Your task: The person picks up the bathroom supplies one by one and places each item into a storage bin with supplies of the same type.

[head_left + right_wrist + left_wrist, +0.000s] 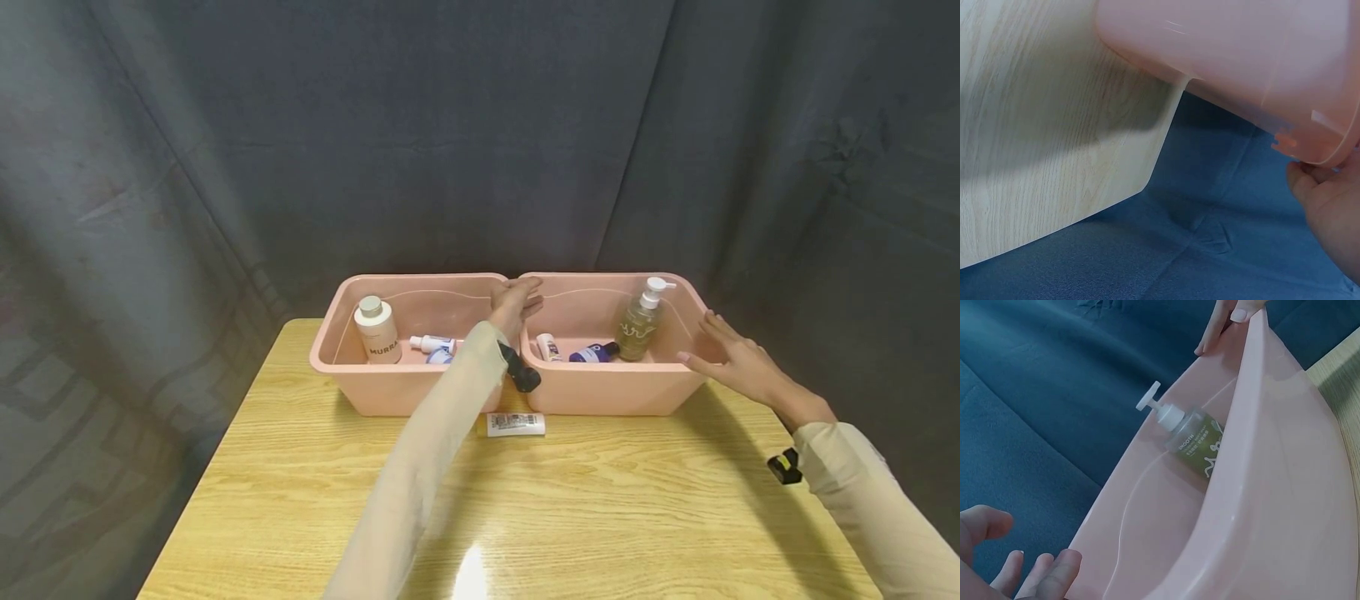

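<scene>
Two pink bins stand side by side on the table. My left hand (514,302) is over the place where their rims meet, fingers stretched out. In the left wrist view its fingertips (1067,562) are at the rim of the right bin (600,392). My right hand (742,367) rests on that bin's right rim, thumb and fingers spread around the front corner. Inside stand a green pump bottle (639,325) with a white pump, a dark blue bottle (594,353) lying down and a small white tube (548,347).
The left bin (420,392) holds a white bottle (381,335) with a greenish cap, a white tube (432,343) and a blue-and-white item (439,357). A white tube with a barcode label (514,425) lies on the wooden table (600,500) before the bins. A dark curtain (450,150) hangs behind.
</scene>
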Demonstrator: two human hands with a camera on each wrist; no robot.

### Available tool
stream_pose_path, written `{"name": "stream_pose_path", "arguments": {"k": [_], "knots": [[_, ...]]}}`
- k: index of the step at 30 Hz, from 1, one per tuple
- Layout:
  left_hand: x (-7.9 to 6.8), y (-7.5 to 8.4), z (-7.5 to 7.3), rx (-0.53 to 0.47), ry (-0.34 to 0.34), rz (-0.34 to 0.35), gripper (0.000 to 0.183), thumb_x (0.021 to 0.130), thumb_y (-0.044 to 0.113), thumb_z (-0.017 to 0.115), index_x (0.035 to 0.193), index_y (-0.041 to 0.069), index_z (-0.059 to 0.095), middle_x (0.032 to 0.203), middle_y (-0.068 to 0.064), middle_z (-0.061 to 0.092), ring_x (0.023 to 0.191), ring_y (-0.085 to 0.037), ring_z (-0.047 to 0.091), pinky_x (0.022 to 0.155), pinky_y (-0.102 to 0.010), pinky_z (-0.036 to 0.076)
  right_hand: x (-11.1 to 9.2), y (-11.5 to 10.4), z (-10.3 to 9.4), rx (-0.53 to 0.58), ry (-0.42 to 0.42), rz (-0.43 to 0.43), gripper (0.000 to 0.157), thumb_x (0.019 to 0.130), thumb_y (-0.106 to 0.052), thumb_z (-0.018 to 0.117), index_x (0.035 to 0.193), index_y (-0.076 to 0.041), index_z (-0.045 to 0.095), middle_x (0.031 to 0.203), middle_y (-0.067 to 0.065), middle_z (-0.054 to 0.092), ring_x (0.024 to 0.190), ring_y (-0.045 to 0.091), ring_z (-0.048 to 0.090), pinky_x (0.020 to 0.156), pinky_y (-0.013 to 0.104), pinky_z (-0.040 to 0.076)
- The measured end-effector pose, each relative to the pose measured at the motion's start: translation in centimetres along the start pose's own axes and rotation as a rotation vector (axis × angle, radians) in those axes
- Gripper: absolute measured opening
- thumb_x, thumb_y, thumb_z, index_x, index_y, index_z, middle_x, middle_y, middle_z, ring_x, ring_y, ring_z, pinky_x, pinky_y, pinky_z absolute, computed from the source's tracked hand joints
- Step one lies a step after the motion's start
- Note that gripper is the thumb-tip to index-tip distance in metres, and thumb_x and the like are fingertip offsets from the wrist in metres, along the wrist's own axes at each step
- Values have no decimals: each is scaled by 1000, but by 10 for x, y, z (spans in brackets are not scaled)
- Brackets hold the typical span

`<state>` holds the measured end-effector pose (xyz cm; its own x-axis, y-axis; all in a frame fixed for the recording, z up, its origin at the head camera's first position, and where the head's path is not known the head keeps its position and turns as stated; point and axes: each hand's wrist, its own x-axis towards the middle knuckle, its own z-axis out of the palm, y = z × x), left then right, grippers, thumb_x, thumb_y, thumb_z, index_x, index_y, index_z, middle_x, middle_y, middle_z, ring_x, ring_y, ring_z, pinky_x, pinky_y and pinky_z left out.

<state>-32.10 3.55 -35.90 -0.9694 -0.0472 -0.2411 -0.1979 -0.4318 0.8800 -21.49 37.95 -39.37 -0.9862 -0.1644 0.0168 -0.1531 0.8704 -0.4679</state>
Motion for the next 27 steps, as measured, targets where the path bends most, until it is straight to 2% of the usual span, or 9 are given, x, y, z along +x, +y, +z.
{"name": "stream_pose_path", "arguments": {"k": [4,12,19,27], "knots": [[1,1,-2,-2,-26,-13,21,87,-2,71,106,-4,61,117,-24,66,97,-36,69,81,-34,58,0,0,-1,1,-6,7,91,96,-52,57,158,-2,13,163,18,-6,139,60,10,102,79,6],[-2,4,-6,16,-68,-16,30,91,1,68,118,-8,60,123,-24,64,108,-39,65,88,-38,55,1,0,-1,3,-13,8,91,96,-52,57,158,-2,11,163,18,-8,139,60,9,102,79,8],[-4,7,-7,0,-99,-28,26,91,0,68,114,-7,60,126,-27,61,112,-43,62,94,-44,51,0,-1,-2,0,-13,4,90,96,-51,57,158,-2,12,163,19,-7,139,61,9,102,79,10],[-4,7,-11,1,-112,-24,30,90,0,69,118,-7,60,112,-23,69,112,-43,62,90,-41,54,0,-1,-1,-19,1,-30,90,96,-48,59,157,1,14,162,22,-3,137,61,14,101,78,17]]}}
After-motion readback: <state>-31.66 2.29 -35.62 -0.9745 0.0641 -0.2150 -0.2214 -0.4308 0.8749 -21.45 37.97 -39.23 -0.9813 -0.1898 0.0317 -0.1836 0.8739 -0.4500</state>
